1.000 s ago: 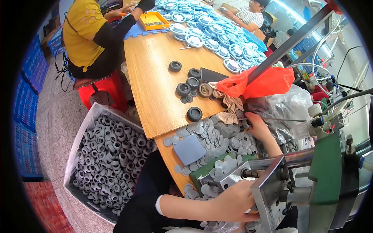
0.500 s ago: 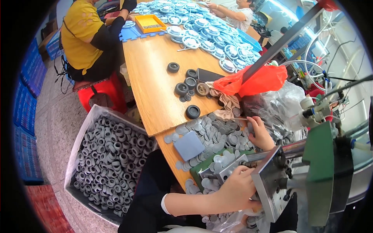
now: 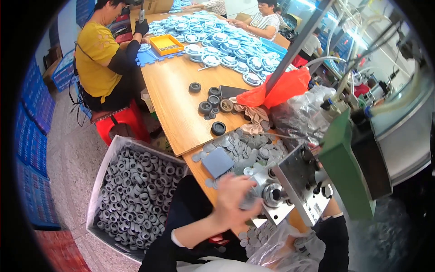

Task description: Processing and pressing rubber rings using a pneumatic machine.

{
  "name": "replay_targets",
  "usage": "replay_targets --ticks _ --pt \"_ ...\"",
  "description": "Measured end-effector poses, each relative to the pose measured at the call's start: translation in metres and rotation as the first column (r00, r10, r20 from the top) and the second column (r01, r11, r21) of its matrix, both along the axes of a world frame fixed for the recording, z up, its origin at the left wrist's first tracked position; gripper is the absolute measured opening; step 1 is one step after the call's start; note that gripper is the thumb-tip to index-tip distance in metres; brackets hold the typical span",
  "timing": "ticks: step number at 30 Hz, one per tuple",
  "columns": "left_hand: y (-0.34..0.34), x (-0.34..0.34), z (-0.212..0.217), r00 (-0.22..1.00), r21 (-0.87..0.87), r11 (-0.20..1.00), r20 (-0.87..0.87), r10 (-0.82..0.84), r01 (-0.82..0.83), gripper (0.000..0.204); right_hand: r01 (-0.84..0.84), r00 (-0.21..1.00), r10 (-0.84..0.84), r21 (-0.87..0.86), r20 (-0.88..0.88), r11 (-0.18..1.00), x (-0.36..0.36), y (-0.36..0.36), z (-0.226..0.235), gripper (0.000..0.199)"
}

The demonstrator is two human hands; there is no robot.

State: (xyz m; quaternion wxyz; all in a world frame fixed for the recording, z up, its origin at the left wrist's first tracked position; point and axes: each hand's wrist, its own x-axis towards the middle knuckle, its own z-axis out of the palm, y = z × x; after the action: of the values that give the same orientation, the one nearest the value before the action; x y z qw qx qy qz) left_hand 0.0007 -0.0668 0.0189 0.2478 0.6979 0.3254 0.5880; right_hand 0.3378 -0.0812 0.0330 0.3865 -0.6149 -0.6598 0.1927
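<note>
At the front of the steel press fixture (image 3: 297, 181), my left hand (image 3: 235, 199) is reaching in from the lower edge, fingers curled and pinched around a small grey part (image 3: 249, 201) that I am pressing up against the round metal socket (image 3: 273, 194) on the fixture's face. My forearm is running back toward my body in a dark sleeve with a white cuff, wrist bent slightly so the knuckles are facing up.

My right hand is sitting behind the steel plate and the green machine housing (image 3: 351, 172); only the sleeve (image 3: 333, 233) is showing below it, so I cannot tell whether that hand is gripping anything.

Just behind my left hand, grey discs (image 3: 247, 147) are lying in a loose heap on the wooden bench (image 3: 176, 99), with a flat grey-blue square pad (image 3: 217, 162) resting at the heap's near edge. A clear plastic bag (image 3: 281, 249) holding more discs is sagging beneath the fixture, close to my lap. Farther along the bench, black rubber rings (image 3: 213, 106) are sitting in a scattered group, beside a crumpled cloth (image 3: 253, 117) and an orange-red plastic bag (image 3: 281, 90). On the floor to my left, a white-lined bin (image 3: 102, 181) is standing full of grey ring-shaped parts. A person in a yellow shirt (image 3: 97, 59) is sitting on a red stool (image 3: 120, 124) at the bench's far side.
</note>
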Motion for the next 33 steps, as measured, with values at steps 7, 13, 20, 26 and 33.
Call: replay_targets --ticks 7,13,20,26,33 --pt "0.002 -0.193 -0.169 0.67 -0.223 0.709 -0.596 0.444 -0.669 0.067 0.323 0.85 -0.346 -0.124 -0.397 0.938 0.001 -0.031 0.063 0.034" --pt "0.002 -0.218 -0.195 0.462 -0.297 0.611 -0.877 0.128 -0.733 0.071 0.448 0.669 -0.59 -0.388 -0.452 0.805 -0.032 -0.092 0.085 0.037" --pt "0.046 -0.069 -0.099 0.864 0.162 0.97 -0.447 0.234 -0.179 0.025 0.106 0.994 -0.101 -0.099 0.05 0.989 -0.143 -0.135 0.107 0.046" --pt "0.089 -0.004 -0.082 0.863 0.11 0.994 -0.501 0.07 -0.017 0.025 0.264 0.944 -0.292 0.181 0.156 0.948 -0.179 -0.096 0.058 0.037" --pt "0.097 0.018 -0.088 0.767 0.134 0.991 -0.634 0.103 -0.022 0.023 0.352 0.914 -0.395 0.308 0.091 0.884 -0.184 -0.07 0.047 0.028"
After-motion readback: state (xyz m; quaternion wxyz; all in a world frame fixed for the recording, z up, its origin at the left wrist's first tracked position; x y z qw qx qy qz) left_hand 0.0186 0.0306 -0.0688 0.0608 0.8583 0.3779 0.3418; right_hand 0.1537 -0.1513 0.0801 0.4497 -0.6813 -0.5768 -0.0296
